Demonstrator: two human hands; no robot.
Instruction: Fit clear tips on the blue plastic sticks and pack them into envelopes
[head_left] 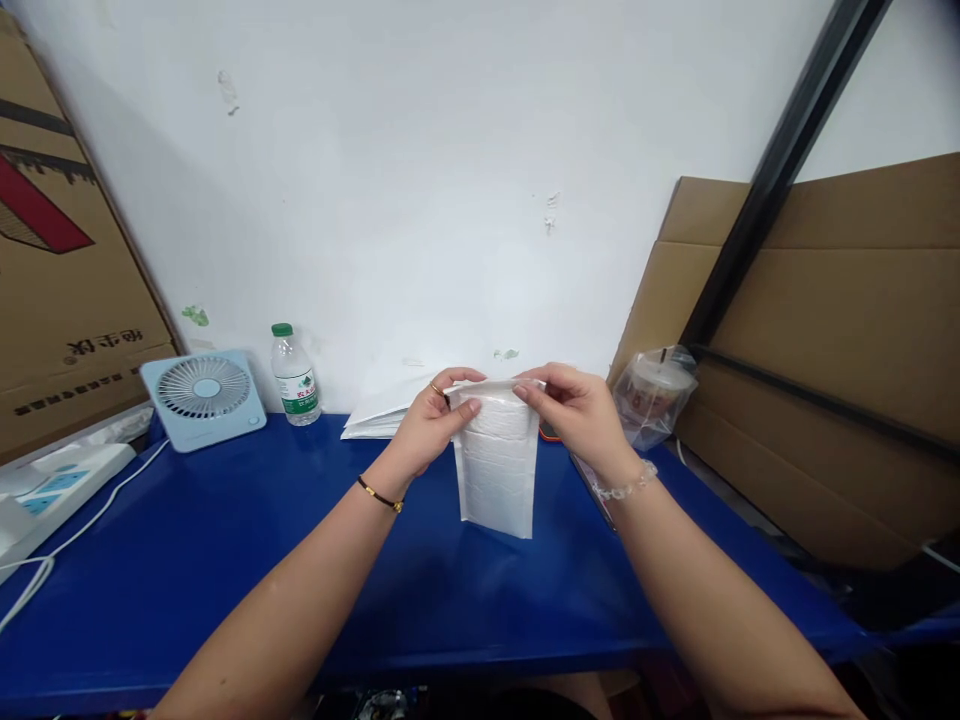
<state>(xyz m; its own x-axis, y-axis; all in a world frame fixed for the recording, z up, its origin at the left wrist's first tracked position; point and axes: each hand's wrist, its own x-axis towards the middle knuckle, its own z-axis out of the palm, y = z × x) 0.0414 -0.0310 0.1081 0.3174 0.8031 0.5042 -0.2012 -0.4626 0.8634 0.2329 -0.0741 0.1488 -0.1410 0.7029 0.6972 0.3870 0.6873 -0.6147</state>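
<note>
White bubble mailer, one: upright over the bench, left hand pinching its top left corner, right hand its top right; closure unclear. White envelopes, stacked: far side, not in hand.

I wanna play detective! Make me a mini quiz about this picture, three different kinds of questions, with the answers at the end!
1. True or false: the left hand and the right hand both hold the white padded envelope.

2. Pick one: what colour is the cap on the plastic bottle?
A) red
B) green
C) yellow

3. Fill in the blank: in the picture, the light-blue fan is to the ____ of the plastic bottle.

Key: 1. True. 2. B. 3. left.
</note>
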